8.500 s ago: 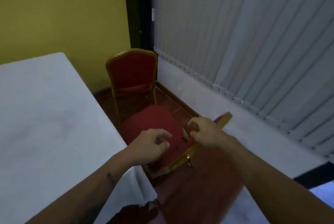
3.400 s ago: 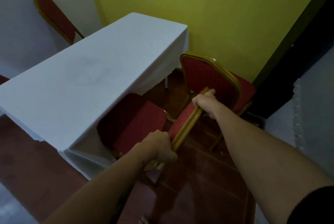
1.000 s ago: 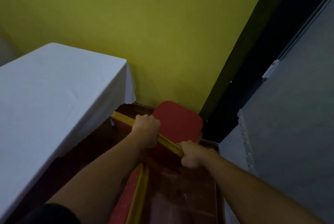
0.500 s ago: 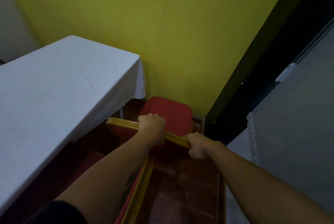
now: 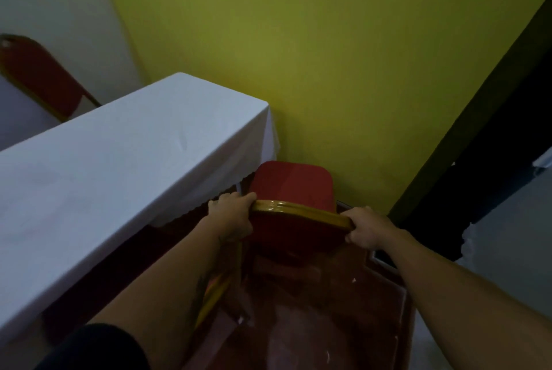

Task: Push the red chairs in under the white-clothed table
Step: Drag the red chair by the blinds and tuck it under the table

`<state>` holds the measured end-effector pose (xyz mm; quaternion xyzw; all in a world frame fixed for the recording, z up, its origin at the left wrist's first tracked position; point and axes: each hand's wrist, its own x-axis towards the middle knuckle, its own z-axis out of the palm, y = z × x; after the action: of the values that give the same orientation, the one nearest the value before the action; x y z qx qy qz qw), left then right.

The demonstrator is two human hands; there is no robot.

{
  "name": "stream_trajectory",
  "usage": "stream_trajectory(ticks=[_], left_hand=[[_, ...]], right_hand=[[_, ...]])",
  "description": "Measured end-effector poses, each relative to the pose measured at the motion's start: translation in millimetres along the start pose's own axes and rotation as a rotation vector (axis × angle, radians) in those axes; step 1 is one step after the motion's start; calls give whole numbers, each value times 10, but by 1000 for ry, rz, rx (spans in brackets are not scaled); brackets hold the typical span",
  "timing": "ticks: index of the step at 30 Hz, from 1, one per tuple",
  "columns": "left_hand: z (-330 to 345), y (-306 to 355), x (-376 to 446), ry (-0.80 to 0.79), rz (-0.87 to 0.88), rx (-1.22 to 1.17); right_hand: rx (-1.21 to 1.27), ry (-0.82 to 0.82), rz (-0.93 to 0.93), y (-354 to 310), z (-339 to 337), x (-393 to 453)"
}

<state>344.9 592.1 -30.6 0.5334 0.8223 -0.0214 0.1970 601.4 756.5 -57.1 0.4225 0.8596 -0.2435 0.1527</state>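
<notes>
Head view, looking down at the far right corner of the white-clothed tabletop point(image 5: 113, 166). A red chair point(image 5: 294, 182) with a gold-coloured frame stands just beyond that corner, beside the short end of the tabletop and close to the yellow wall point(image 5: 328, 55); its red seat is fully in view, with only its left side meeting the hanging edge of the cloth. The left hand point(image 5: 233, 215) is closed around the left end of the chair's gold top rail, fingers wrapped over the rail and the thumb side toward the cloth. The right hand point(image 5: 366, 227) is closed around the right end of the same rail, fingers curled beneath it. Both forearms reach forward from the lower edge of the frame. A second chair back point(image 5: 218, 292), red with a gold edge, shows below the left forearm along the near long edge of the tabletop, mostly hidden by the arm. A third red chair point(image 5: 35, 76) stands across the far long edge, at upper left, blurred. The floor point(image 5: 328, 324) is dark reddish-brown and glossy. A dark frame point(image 5: 478, 136) borders the yellow wall on the right.
</notes>
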Motion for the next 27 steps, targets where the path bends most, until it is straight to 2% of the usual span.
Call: stream_trajectory(ticks=[4,8,11,14,16,18,22,23,27], left_hand=[[155,410,174,-56,-32,112],[242,792,250,-10,3,244],[360,981,235,31,42,292],[371,1022,248,21,90,251],[303,954,290,-35,112,221],[275,880,307,-84,90,204],[326,840,207,-146,75,39],[323,857,145,-172,96,35],[378,920,-126,-198,179,74]], right_hand=[[214,64,98,479,-9,122],[560,248,289,809,71,128],[1018,312,481,955,246,107],[1491,433,569,946,330,51],[1786,478,581,795,303,-76],[2012,446,551,567,254,-196],[2065,203,455,31,240,-350],[2047,197,464,-86,264,-361],[1870,446,614,-289,349,-454]])
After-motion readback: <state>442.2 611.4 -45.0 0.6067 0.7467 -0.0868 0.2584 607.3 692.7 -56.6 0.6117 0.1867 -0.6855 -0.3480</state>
